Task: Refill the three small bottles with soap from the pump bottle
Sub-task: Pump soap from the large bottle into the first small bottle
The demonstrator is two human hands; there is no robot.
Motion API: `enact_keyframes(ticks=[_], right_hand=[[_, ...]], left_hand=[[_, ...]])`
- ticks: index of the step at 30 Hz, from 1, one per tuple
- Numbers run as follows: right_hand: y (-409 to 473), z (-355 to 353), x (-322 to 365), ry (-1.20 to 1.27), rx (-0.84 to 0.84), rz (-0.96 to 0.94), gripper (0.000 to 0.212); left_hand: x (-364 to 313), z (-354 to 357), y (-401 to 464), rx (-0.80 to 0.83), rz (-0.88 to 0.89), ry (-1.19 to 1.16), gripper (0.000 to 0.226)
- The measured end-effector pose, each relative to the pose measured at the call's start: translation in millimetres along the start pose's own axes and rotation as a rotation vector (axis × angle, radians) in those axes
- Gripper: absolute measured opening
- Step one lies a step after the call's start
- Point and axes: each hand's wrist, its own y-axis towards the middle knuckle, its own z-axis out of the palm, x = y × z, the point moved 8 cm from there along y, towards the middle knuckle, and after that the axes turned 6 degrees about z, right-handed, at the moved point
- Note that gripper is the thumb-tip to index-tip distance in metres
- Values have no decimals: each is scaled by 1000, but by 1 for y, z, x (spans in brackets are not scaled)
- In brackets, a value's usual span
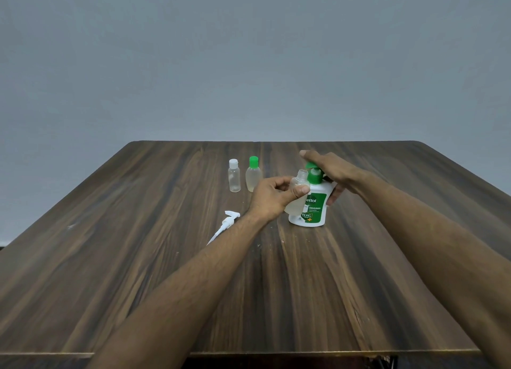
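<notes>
Left hand grips open small bottle beside pump bottle — right hand presses green pump head, thumb behind bottle. I see two capped bottles behind.

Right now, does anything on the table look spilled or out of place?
One thing: a loose white pump head lies on its side on the table, beside the left forearm, attached to no bottle. I see no spilled soap.

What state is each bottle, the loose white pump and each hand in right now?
Pump bottle: upright, green pump on.
Open small bottle: uncapped, held at the nozzle.
Green-capped bottle: upright, capped.
White-capped bottle: upright, capped.
White pump: lying loose.
Left hand: gripping open small bottle.
Right hand: on the pump head.
</notes>
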Motion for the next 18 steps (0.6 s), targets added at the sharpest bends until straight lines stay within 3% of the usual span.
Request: enact_keyframes(ticks=[12, 18], right_hand=[[1, 0, 0, -9, -14, -8, 64], [3, 2, -2, 10, 0, -9, 61]], left_hand=[[2, -1, 2, 7, -5, 3, 17], [2, 0, 1, -2, -5, 0, 29]])
